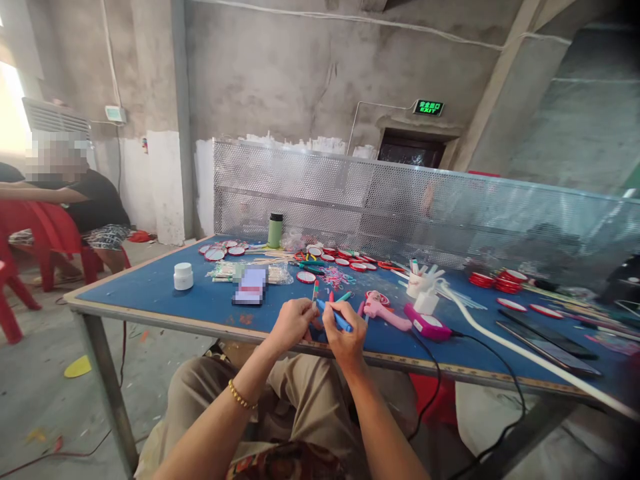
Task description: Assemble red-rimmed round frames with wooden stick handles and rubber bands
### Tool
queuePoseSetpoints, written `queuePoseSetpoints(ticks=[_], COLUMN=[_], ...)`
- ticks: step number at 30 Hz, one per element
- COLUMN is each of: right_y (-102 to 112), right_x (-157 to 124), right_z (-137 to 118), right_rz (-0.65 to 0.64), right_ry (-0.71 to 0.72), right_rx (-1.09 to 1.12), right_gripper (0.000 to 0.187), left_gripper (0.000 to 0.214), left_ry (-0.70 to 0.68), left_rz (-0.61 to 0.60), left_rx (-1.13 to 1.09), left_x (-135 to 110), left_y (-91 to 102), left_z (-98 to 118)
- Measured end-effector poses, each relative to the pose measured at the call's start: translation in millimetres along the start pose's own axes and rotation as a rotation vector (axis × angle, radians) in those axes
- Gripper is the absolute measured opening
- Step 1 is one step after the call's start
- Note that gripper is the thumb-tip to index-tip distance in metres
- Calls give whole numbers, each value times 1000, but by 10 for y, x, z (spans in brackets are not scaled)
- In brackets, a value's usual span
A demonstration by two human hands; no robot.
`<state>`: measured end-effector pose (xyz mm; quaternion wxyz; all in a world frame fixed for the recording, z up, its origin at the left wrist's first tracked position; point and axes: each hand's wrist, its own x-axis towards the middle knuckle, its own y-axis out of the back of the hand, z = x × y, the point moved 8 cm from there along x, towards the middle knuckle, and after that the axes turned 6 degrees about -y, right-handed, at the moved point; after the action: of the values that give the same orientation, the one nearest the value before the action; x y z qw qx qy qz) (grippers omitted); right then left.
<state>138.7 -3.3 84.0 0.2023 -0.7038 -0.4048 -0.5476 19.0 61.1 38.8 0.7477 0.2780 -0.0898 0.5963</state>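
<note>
At the front edge of the table, my left hand is closed around a thin stick with red and green colouring at its upright end. My right hand grips a blue marker pen, its tip end pointing at the stick. The two hands are close together. Just beyond them lie a red marker and a green marker. A pink glue gun rests to the right of my right hand. The lower part of the stick is hidden by my fingers.
A phone, a white jar and a green bottle stand or lie on the blue table. Red-rimmed discs are spread along the back. A magenta device trails a black cable. A person sits far left.
</note>
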Motion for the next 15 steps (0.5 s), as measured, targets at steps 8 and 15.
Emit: queuePoseSetpoints(ticks=[8,15], right_y=[17,17], right_x=[-16,-11], right_z=[-12,-25], right_rz=[-1,1], right_ry=[12,21], right_rx=[-6,4], right_gripper=[15,13], left_gripper=[32,32], left_ry=[-10,-17], left_rz=[5,6], left_rx=[-3,1], left_x=[-16,-10], left_y=[11,10], left_z=[39,40])
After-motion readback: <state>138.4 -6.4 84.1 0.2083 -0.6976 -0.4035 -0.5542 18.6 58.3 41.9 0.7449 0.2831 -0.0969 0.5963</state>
